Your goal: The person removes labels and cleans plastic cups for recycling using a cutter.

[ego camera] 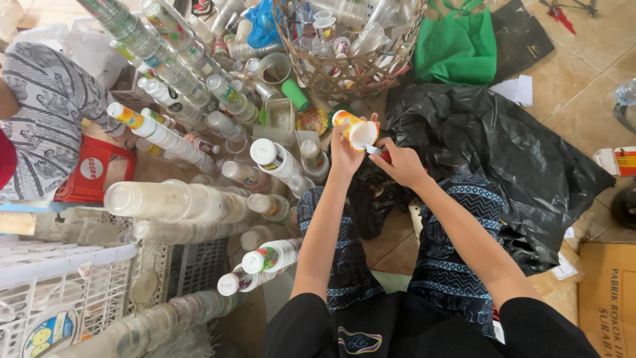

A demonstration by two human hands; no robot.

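I had the left hand (346, 154) wrapped around a small plastic cup (356, 130), fingers closed on its side, holding it up above my knees, just in front of the wicker basket (331, 74). The cup lay tilted, its open mouth turned toward me, white inside, with an orange and yellow printed wrap on the outside. My right hand (401, 164) was right at the rim, fingers pinched shut on a small red and white tool (377, 152) whose tip touched the cup's mouth; I couldn't tell exactly what kind of tool it was. To my left, long stacks of nested cups (165, 136) leaned across the floor, clear ones and printed ones, beside a white plastic crate (66, 285). A crumpled black plastic bag (503, 152) spread out on the tiles to my right, with a green bag (457, 46) behind it.
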